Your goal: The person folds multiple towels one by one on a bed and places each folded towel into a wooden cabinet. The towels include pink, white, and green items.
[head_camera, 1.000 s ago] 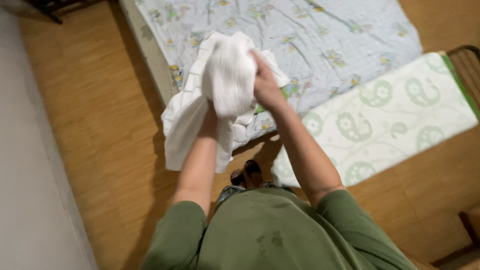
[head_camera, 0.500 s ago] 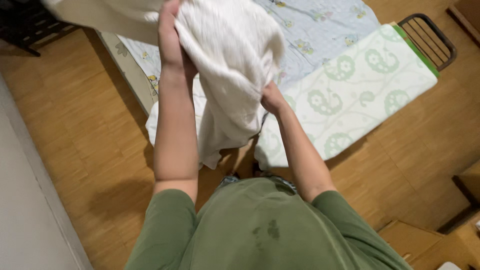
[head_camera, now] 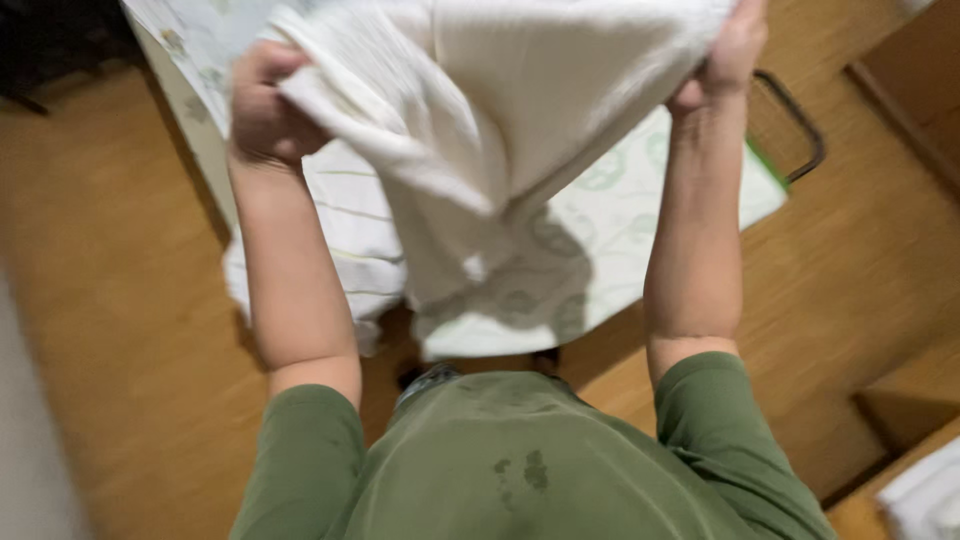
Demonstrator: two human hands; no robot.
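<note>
I am holding the white ribbed fabric garment (head_camera: 520, 110) spread across the upper centre of the frame, above the mattress. My left hand (head_camera: 262, 105), upper left, is fisted tight on one edge; my right hand (head_camera: 725, 55), upper right, is pinching the opposite edge. I judge this the opening-out step. The pale green patterned mat (head_camera: 640, 240) is lying below, beside the wooden floor (head_camera: 120, 300).

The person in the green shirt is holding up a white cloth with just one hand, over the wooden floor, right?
Not quite: both hands hold it. In the head view the left hand and the right hand each grip the white cloth, raised above the wooden floor. The shirt is green.
</note>
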